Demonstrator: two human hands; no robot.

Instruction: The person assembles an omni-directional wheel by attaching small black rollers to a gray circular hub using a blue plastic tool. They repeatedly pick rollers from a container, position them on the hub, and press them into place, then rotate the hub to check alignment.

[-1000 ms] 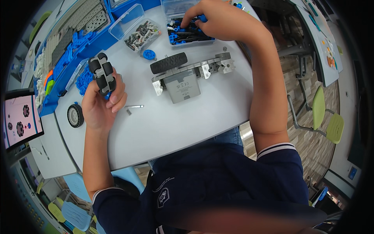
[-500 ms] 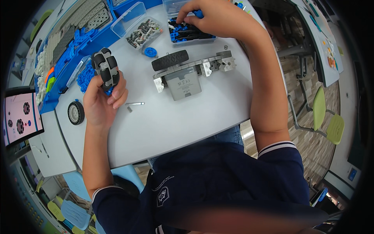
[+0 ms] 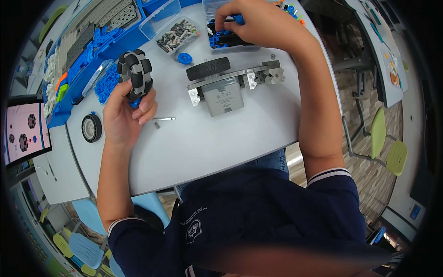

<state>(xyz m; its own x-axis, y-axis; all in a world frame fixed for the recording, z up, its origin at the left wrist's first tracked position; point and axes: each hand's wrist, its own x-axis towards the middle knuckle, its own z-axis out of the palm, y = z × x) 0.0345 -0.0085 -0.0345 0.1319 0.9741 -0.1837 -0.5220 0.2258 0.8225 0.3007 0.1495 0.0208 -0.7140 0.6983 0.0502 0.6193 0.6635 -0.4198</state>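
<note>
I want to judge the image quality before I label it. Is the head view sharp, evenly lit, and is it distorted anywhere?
Head view: light is even and soft, with little shadow on the white table; the left hand with the roller wheel and the right hand in the parts box are sharp; fisheye bends the table edge toward the rim; a dark vignette rings the picture; the lower edge is blurred.

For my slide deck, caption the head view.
Left hand holds a roller wheel; right hand picks in a parts box.
</note>
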